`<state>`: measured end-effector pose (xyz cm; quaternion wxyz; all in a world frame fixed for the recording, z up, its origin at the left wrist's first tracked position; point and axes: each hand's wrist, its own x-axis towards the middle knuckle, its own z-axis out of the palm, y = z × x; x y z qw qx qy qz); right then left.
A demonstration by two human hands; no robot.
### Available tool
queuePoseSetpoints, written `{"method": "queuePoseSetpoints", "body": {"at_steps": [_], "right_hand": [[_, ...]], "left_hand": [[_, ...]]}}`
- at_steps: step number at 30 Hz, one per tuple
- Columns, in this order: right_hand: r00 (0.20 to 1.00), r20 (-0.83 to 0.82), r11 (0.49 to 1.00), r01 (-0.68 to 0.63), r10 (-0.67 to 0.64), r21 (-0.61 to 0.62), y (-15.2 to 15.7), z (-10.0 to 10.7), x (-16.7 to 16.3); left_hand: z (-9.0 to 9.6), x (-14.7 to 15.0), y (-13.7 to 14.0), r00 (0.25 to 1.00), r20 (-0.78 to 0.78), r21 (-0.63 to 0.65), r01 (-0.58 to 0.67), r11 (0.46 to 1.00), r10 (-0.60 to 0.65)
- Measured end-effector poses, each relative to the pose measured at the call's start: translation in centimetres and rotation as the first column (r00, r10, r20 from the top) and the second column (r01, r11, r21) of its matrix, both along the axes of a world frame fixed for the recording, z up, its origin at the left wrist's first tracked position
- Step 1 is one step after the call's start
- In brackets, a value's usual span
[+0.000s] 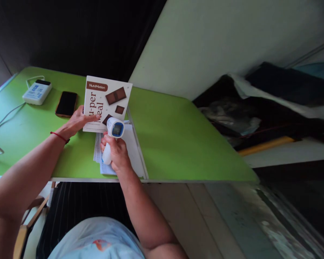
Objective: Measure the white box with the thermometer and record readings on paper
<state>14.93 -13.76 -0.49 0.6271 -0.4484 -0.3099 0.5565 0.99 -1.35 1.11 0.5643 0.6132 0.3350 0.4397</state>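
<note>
My left hand (81, 118) grips the left side of a white box (95, 99) with brown chocolate pictures and "NutriMotion" printed on it. The box stands upright, tilted slightly, with its printed face toward me. In my right hand (119, 153) is a white infrared thermometer (107, 153), my fingers wrapped round its handle. Its blue-rimmed screen (117, 128) faces me, and its head overlaps the box's lower right corner. Whether the two touch I cannot tell. Beneath my right hand lie papers (133, 147), partly covered.
On the green table (172, 140), a dark phone (66, 104) lies left of the box. Farther left is a white device (37, 92) with a cable (7, 117). A dark panel rises behind the table. To the right, a shelf holds folded cloth (232, 115).
</note>
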Motion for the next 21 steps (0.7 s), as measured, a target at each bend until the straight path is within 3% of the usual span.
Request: {"method": "queuePoseSetpoints", "body": {"at_steps": [11, 21], "right_hand": [[0.994, 0.102, 0.999, 0.031, -0.028, -0.023, 0.08, -0.5, -0.18], [0.995, 0.097, 1.0, 0.025, -0.024, -0.001, -0.01, -0.01, -0.19]], "left_hand": [[-0.16, -0.18, 0.47, 0.999, 0.016, 0.018, 0.031, 0.999, -0.031], [-0.28, -0.19, 0.53, 0.999, 0.029, 0.018, 0.042, 0.999, -0.042]]}}
